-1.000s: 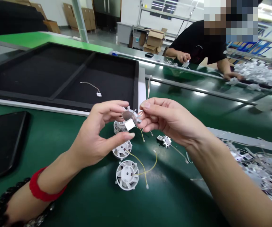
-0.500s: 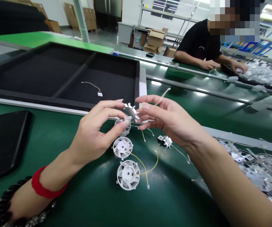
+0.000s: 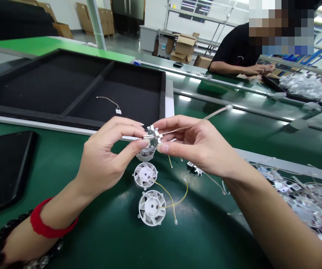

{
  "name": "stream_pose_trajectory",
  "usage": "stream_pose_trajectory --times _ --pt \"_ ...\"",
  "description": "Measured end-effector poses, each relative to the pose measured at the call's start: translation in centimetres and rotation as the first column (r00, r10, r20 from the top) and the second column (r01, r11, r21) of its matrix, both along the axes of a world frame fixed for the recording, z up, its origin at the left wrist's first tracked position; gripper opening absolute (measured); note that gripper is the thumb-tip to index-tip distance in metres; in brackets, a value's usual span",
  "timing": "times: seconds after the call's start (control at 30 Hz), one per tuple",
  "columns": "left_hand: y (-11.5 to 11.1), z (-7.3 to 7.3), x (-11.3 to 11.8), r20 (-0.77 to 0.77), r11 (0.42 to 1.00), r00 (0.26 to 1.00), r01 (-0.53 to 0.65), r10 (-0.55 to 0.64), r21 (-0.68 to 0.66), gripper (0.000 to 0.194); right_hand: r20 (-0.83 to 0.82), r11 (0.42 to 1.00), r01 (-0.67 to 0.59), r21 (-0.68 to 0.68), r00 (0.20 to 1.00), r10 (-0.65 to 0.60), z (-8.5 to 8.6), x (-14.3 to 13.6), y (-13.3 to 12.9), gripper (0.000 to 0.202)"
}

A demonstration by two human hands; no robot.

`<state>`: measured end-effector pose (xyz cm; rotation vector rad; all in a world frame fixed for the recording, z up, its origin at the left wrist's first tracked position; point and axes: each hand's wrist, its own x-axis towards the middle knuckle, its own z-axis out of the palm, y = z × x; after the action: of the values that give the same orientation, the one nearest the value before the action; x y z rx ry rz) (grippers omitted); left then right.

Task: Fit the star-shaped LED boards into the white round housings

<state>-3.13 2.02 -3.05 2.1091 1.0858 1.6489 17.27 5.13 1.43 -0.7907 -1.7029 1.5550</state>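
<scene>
Head view: a black tray (image 3: 74,87) is seen far left on the green table (image 3: 219,224). Above two white fans (image 3: 151,207), a small finned wheel (image 3: 152,136) is pinched by the left hand (image 3: 107,160) and right hand (image 3: 197,144); its wire (image 3: 206,119) is gripped by the right fingers.

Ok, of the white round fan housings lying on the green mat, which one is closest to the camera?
The lowest fan housing, the largest-looking of the row, with yellow wires trailing off its right side. The middle housing lies just beyond it, and the third sits partly hidden under the hands.
</scene>
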Motion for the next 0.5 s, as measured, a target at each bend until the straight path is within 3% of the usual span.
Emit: stream_pose_trajectory --times 0.3,0.5 --pt "0.03 0.06 0.00 0.037 0.999 0.999 0.001 -0.002 0.051 0.018 -0.130 0.972 -0.008 -0.235 0.991 -0.023 -0.03 -0.21 0.06 0.024" --pt "-0.16 0.12 0.05 0.026 0.999 1.000 -0.004 0.003 0.053 0.021 -0.122 0.950 0.006 -0.312 0.991 -0.046 -0.03 -0.23 0.02 0.017"
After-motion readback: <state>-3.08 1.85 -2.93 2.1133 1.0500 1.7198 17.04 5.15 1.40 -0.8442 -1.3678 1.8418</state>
